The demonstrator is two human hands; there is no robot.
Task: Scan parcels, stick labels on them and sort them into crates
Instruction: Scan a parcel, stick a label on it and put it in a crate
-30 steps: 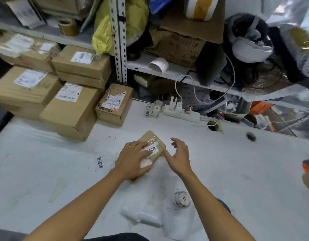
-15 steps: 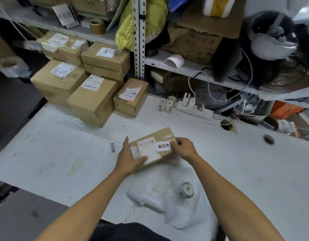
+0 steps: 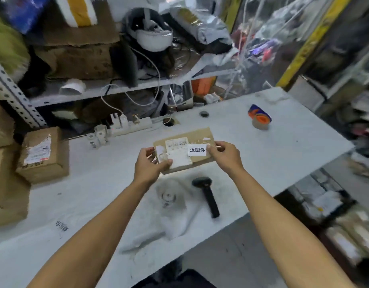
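parcel (image 3: 184,151) lifted off table (image 3: 283,146), now gripped by both hands.

A parcel-handling back room: labelled cardboard boxes (image 3: 42,154) stack at the white worktop's (image 3: 283,142) left edge, a barcode scanner (image 3: 207,194) lies near its front edge, tape rolls (image 3: 260,119) toward its right edge, cluttered metal shelving (image 3: 121,86) behind.

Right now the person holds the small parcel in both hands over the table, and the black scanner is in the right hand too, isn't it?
Not quite. The head view shows both the left hand and the right hand holding the small parcel over the table, but the black scanner is in neither hand: it lies on the table, nearer the person than the parcel.
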